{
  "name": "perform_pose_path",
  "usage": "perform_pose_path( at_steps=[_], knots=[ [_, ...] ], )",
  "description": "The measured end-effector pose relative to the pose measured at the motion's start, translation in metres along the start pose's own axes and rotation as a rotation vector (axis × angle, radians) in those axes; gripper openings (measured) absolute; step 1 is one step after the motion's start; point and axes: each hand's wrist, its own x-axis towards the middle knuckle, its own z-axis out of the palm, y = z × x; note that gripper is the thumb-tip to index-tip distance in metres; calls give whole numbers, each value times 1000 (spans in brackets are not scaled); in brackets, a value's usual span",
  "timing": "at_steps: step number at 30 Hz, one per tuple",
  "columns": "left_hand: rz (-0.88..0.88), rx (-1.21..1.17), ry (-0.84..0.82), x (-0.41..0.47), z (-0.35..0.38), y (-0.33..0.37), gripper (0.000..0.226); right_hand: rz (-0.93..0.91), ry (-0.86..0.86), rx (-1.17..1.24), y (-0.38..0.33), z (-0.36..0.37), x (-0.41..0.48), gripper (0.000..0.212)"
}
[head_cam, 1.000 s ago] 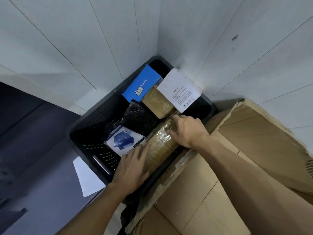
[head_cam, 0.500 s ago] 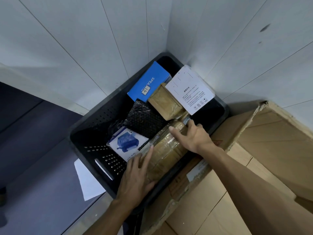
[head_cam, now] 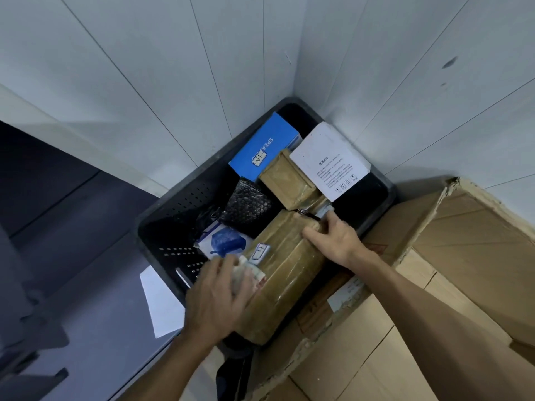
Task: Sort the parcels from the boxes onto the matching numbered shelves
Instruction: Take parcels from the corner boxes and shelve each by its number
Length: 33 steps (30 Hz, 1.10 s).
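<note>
Two hands are gripping a brown taped parcel in a black crate.
A blue box behind it is showing "SPEA"; the parcel's small sticker is too blurred to read. The left hand is clasping the parcel's near end and the right hand is curling over its far end.

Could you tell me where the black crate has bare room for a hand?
Bare: far corner behind the blue box, and between the white box and the right rim of the crate. Packed around the taped brown parcel.
</note>
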Motion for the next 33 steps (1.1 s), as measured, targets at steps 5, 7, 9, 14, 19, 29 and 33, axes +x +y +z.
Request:
perform_pose_path(
  at_steps=[5,7,9,14,19,29,33],
  knots=[
    [-417,-241,-249,16,-13,-21,82,-197,-96,133,-5,8,-3,23],
    [-520,-401,-346,19,-13,-22,86,-255,-135,247,-2,8,0,16],
    [-580,-564,-394,17,-9,-20,80,-272,-193,340,-2,7,0,18],
    [-615,-835,-480,15,-6,-15,52,-380,-123,103,-2,12,0,42],
    [-567,-763,-315,16,-13,-19,65,-553,602,-359,-18,-1,-7,56],
    [-417,-604,-52,-3,-16,-17,48,-257,630,-509,-8,-23,23,114],
    [-458,-540,79,-5,-20,-14,58,-306,767,-427,-13,-22,19,90]
  ],
)
